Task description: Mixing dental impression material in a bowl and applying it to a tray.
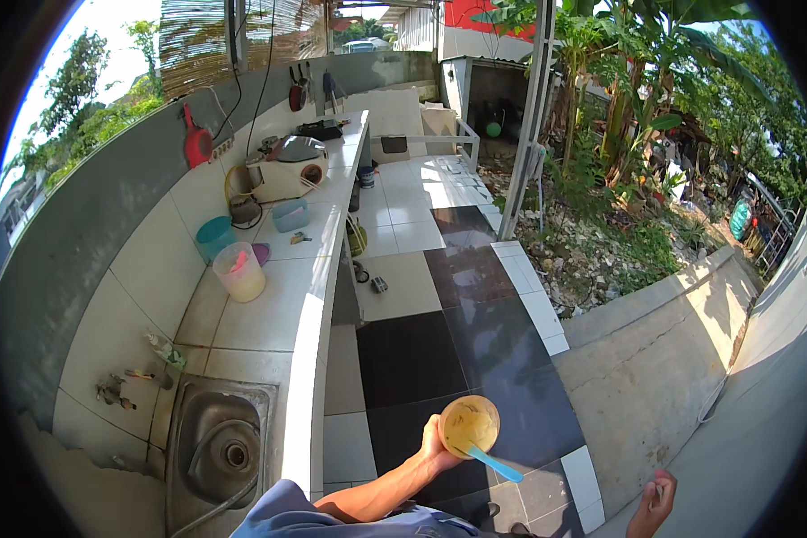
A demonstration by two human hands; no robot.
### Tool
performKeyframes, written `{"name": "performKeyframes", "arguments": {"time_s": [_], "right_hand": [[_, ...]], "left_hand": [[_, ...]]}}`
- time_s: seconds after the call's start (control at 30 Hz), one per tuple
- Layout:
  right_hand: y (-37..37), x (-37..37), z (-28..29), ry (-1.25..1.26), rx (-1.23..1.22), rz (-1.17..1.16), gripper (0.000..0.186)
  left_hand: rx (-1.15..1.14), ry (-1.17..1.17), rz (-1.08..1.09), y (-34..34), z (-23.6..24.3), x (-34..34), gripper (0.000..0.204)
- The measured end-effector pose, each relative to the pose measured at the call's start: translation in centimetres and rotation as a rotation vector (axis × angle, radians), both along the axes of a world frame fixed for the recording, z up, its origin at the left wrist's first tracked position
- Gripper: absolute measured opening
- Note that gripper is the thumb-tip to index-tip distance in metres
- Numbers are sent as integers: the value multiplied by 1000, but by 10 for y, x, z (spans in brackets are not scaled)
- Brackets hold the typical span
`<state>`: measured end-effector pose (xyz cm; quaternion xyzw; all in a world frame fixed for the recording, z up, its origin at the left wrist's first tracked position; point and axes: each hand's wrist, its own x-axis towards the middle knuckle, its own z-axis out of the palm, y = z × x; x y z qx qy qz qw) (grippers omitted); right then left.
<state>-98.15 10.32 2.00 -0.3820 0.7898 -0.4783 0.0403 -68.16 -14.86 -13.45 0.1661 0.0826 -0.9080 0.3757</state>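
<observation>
A round bowl (469, 425) is held by the left hand (433, 446), its fingers closed around the near left side of the rim and wall. The bowl is carried in the air over the dark floor tiles (502, 345), well to the right of the sink (221, 439). Its inside is coated with a yellowish substance, and a light-blue spoon (495, 464) is rested in it, the handle pointed out over the rim toward the lower right. The right hand (655, 507) is held well apart at the lower right, its fingers loosely bent and nothing seen gripped in them. On the white-tiled tabletop (282, 282), a translucent tub (242, 282) with something pink inside is placed in front of a teal bucket (215, 238), and a light-blue container (291, 215) is set farther along. A hose (202, 446) is curled in the sink.
</observation>
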Motion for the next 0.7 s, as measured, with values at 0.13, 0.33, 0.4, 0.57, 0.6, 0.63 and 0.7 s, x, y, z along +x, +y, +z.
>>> {"name": "performKeyframes", "arguments": {"time_s": [0.13,0.33,0.4,0.57,0.6,0.63,0.7], "right_hand": [[-155,118,42,121,9,727,50],[-242,174,39,425,363,954,35],[-264,177,18,462,284,991,28],[-312,178,18,670,243,1186,12],[-329,175,18,777,167,1183,14],[-350,168,17,811,92,1210,26],[-402,157,13,862,30,1227,27]], "left_hand": [[-306,73,146,-31,45,29,56],[-316,-50,386,-66,92,43,49],[-311,-67,432,-74,92,43,48],[-248,-150,511,-93,70,48,46],[-240,-156,530,-99,65,47,46],[-192,-202,524,-108,65,41,47],[-113,-288,531,-127,64,32,45]]}}
